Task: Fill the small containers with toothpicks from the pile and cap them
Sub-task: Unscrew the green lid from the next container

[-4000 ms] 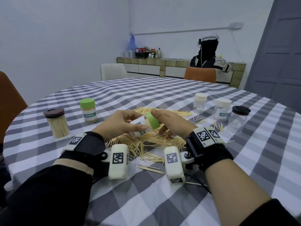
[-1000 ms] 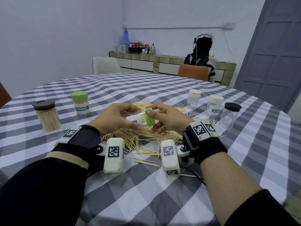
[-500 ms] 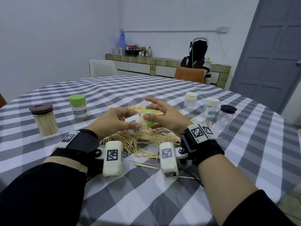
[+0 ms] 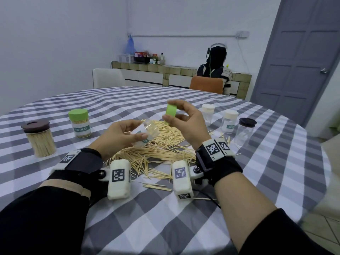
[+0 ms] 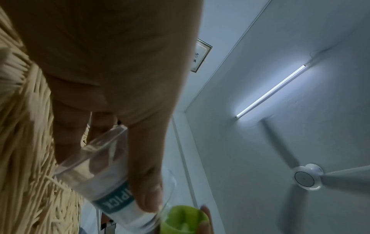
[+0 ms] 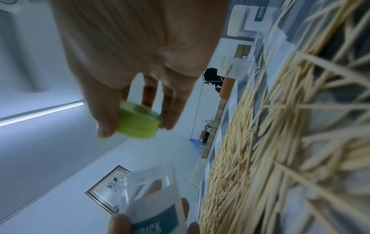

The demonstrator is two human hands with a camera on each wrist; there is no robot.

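The left hand point(image 4: 120, 138) held an empty clear toothpick container point(image 4: 147, 134) tilted above the toothpick pile point(image 4: 161, 146), its fingers point(image 5: 146, 182) curled round the labelled wall, while the right hand point(image 4: 185, 122) pinched the green cap point(image 4: 171, 112) between thumb and fingertips point(image 6: 106, 117), lifted clear of the container's mouth. The container looked uncapped and unfilled, so the step in hand was judged to be loading it. To do that well, the cap should probably be set down on bare cloth on the right of the pile, where it could be found again, and the container kept mouth-up and steady so that a gathered, aligned bundle of sticks could slide in lengthwise rather than jam crosswise. The pile lay on the bench point(image 4: 276, 162) directly beneath both hands, with loose sticks strewn toward the person. To the left stood a filled green-capped jar point(image 4: 80, 124) and a filled brown-lidded jar point(image 4: 39, 139), well apart from the hands; to the right, two white-capped containers point(image 4: 229, 121) and a black-lidded jar point(image 4: 245, 131) stood near the right wrist, the likeliest things to be knocked. The near bench offered open cloth for resting the wrists.
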